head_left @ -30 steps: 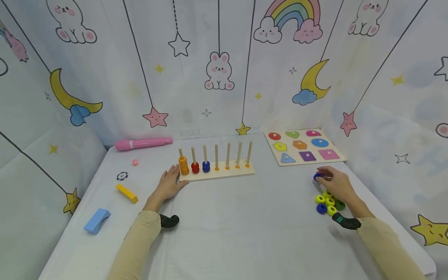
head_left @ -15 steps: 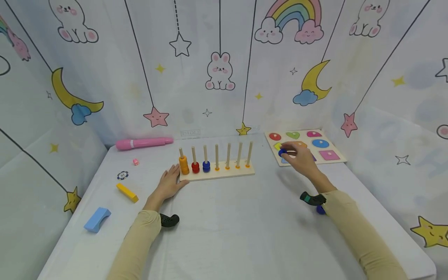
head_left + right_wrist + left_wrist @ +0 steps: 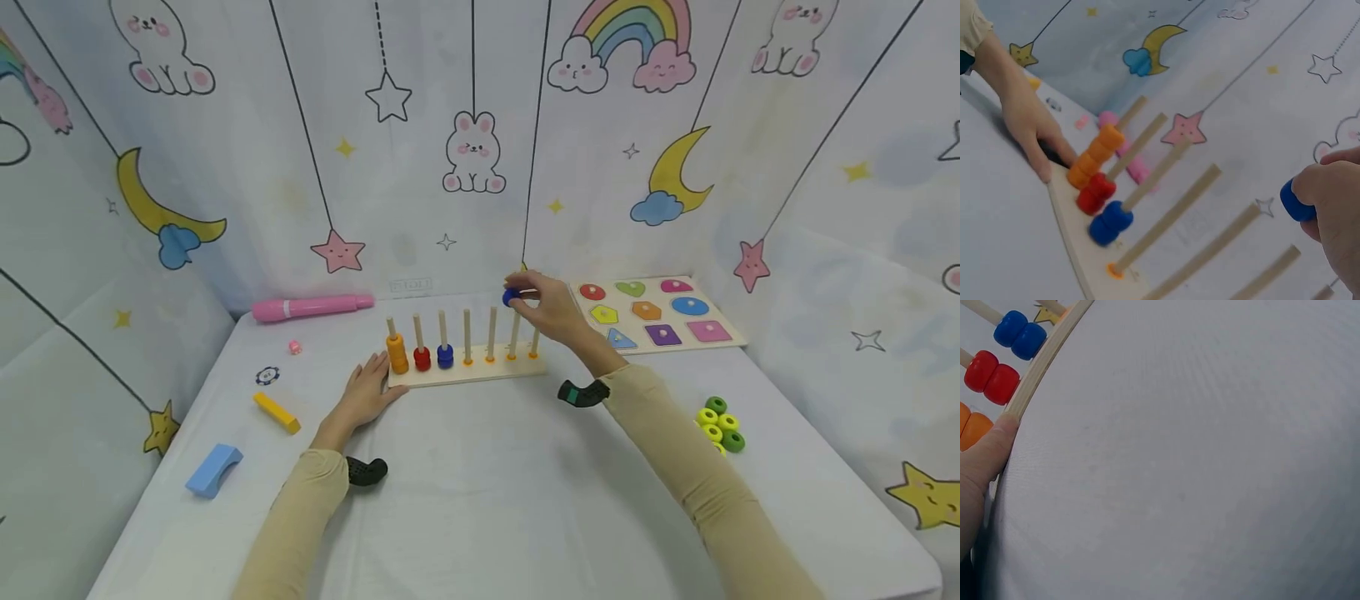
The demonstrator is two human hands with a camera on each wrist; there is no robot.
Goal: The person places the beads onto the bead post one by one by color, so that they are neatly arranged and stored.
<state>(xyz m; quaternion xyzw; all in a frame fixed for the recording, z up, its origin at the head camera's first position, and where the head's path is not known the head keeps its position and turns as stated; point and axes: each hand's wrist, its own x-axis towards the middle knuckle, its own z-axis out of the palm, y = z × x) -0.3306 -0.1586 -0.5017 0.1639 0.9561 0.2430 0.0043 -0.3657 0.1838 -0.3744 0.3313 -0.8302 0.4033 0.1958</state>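
My right hand pinches a blue bead between thumb and fingers, at the top of the pegs on the right part of a wooden peg board. Apart from the pegs in the right wrist view, that blue bead sits at the fingertips. My left hand rests against the board's left end, fingers extended, thumb touching its front edge. Orange beads are stacked on the first peg, red beads on the second and blue beads on the third. The other pegs hold no beads.
Loose yellow beads and green beads lie at the right. A shape puzzle is behind them. Along the left are a pink pen-like toy, a chip, a yellow block and a blue arch block.
My right hand has carried the blue bead leftward from the loose beads, past the shape puzzle, to the pegs. The left hand has stayed at the board's end.
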